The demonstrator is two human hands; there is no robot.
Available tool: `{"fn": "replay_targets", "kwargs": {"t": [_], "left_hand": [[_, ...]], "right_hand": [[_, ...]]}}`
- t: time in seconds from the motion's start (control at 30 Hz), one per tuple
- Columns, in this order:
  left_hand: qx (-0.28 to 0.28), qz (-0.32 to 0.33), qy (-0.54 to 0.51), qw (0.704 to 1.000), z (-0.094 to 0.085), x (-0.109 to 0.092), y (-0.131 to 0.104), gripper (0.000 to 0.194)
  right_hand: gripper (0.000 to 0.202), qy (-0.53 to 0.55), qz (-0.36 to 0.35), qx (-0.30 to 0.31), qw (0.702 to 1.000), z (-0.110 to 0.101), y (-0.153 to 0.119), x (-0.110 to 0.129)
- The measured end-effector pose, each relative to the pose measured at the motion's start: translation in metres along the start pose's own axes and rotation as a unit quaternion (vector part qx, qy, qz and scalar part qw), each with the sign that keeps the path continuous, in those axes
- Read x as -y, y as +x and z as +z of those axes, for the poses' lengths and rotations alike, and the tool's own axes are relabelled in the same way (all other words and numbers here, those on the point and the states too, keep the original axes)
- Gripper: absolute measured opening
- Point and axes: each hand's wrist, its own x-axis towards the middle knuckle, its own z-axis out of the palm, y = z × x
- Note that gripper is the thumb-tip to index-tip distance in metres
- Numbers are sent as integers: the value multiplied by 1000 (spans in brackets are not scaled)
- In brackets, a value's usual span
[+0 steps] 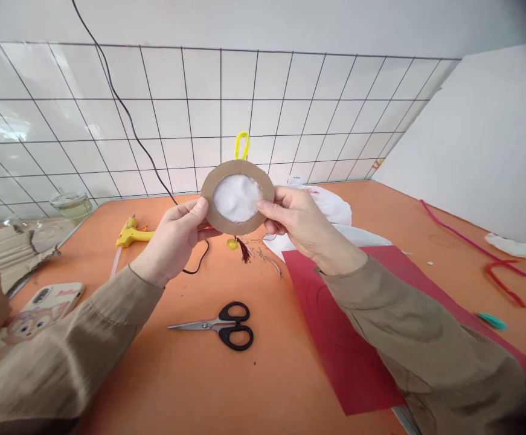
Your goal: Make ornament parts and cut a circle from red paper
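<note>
While hands hold cardboard ring, scissors lie below.

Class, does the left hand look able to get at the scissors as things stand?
Probably, once free: the left hand is holding the ring, which the right hand also holds. The scissors lie uncovered on the table, with nothing visible blocking them.

You sit at what looks like a craft workspace, its exact setting unclear: an orange tabletop against a white tiled wall holds black-handled metal scissors, a yellow plastic glue gun, a large red sheet of paper and a bent red fuzzy stem.
</note>
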Motion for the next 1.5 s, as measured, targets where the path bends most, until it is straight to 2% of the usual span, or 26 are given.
{"fn": "replay_targets", "kwargs": {"t": [0.1, 0.17, 0.23, 0.27, 0.3, 0.37, 0.4, 0.47, 0.53, 0.63, 0.7, 0.77, 0.83, 0.9, 0.97, 1.17, 1.33, 1.5], "left_hand": [[0, -6, 51, 999, -11, -9, 3, 39], [31, -39, 188, 981, -23, -13, 6, 39], [66, -95, 370, 922, -34, -12, 9, 31], [84, -114, 449, 882, -38, -10, 10, 29], [87, -110, 520, 843, -42, -7, 11, 26], [70, -90, 611, 784, -45, -1, 13, 19], [62, -88, 632, 768, -45, 2, 13, 15], [42, -91, 645, 758, -45, 3, 13, 15], [18, -87, 625, 775, -44, 0, 13, 20], [-8, -41, 498, 866, -39, -8, 11, 19], [-37, -11, 385, 922, -35, -13, 10, 19], [-59, -2, 275, 960, -29, -17, 9, 30], [-33, -25, 152, 987, -24, -20, 8, 48], [11, -59, 78, 995, -20, -21, 7, 61], [26, -73, 63, 995, -18, -21, 6, 60], [1, -21, 123, 992, -19, -16, 3, 36], [-23, 26, 102, 994, -17, -19, 1, 19], [-32, 31, 140, 989, -14, -26, -2, 20]], "right_hand": [[13, 3, -13, -17, 1000, 0, -2, 6], [11, 8, -12, -26, 1000, -1, -4, 9], [11, 14, -14, -31, 999, -2, -4, 12], [11, 15, -19, -33, 999, -2, -4, 13], [11, 12, -24, -35, 999, -2, -4, 14], [15, 2, -31, -39, 999, -2, -5, 14], [17, -2, -32, -41, 999, -2, -5, 14], [17, -11, -27, -43, 999, -2, -5, 13], [12, -29, -14, -33, 999, -1, -5, 10], [12, -61, 5, -3, 998, 0, -5, 6], [15, -43, 22, 17, 999, 2, -4, 4], [20, 15, 47, 41, 998, 3, -4, 1], [27, 75, 73, 63, 993, 4, -3, -1], [31, 95, 92, 75, 988, 5, -2, -5], [29, 75, 94, 84, 989, 6, -2, -8], [13, -32, 42, 108, 993, 11, -5, -10], [18, -70, 14, 136, 988, 16, -7, -8], [14, -72, 7, 167, 983, 21, -9, -8]]}}
